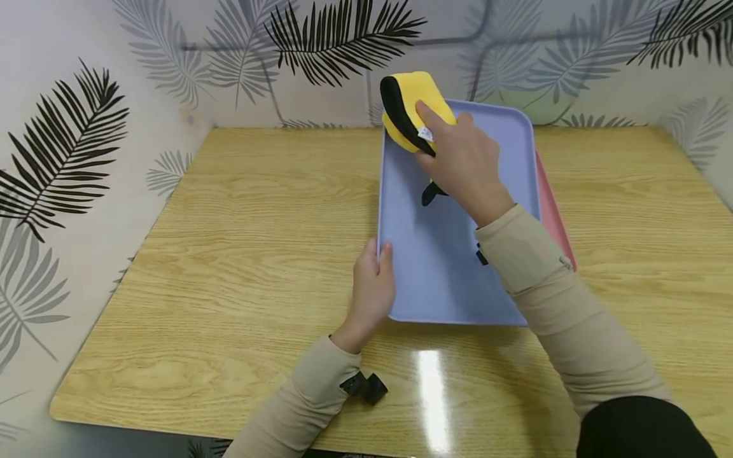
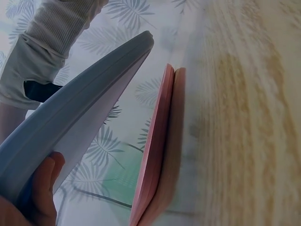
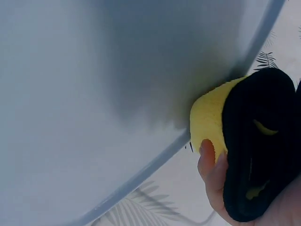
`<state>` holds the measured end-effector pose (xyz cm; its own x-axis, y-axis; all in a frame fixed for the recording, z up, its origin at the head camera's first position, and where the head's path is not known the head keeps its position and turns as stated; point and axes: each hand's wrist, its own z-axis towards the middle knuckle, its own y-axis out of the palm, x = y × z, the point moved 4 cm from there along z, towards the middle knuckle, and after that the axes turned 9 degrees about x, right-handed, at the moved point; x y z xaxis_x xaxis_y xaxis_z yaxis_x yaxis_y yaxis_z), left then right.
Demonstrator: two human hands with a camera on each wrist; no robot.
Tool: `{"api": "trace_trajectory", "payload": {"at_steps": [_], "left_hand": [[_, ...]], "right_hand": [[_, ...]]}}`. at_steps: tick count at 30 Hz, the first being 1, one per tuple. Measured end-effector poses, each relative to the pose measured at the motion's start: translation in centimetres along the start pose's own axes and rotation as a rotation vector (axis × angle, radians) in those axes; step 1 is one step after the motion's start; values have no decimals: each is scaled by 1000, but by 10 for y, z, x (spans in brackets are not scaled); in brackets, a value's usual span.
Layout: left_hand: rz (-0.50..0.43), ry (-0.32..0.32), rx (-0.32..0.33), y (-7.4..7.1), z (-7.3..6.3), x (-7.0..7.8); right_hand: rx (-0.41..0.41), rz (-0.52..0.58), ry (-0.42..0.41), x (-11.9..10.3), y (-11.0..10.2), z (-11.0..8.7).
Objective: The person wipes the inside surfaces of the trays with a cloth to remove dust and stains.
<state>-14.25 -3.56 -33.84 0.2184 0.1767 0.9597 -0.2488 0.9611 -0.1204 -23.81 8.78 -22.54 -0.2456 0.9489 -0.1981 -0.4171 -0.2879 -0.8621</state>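
Observation:
My left hand (image 1: 370,289) grips the left rim of a blue rectangular tray (image 1: 441,273). In the left wrist view the tray (image 2: 80,115) is tilted and held up off the table, with fingers (image 2: 44,188) at its underside. My right hand (image 1: 466,156) holds a bunched yellow cleaning cloth (image 1: 420,92) with black edging and a white tag. The cloth is at the tray's far left corner. In the right wrist view the cloth (image 3: 209,117) meets the tray's rim; the fingers bend around its yellow side. A black end of it hangs below the hand.
A pink tray (image 1: 554,213) lies on the wooden table (image 1: 258,254) behind and to the right of the blue one, mostly hidden by it in the head view. A leaf-patterned wall (image 1: 321,83) stands along the table's far side.

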Motion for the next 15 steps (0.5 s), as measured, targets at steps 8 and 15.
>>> {"api": "trace_trajectory", "payload": {"at_steps": [8, 15], "left_hand": [[52, 69, -22, 0, -4, 6], [74, 95, -3, -1, -3, 8]], "right_hand": [[-46, -54, -6, 0, 0, 1], [-82, -96, 8, 5, -1, 3]]}}
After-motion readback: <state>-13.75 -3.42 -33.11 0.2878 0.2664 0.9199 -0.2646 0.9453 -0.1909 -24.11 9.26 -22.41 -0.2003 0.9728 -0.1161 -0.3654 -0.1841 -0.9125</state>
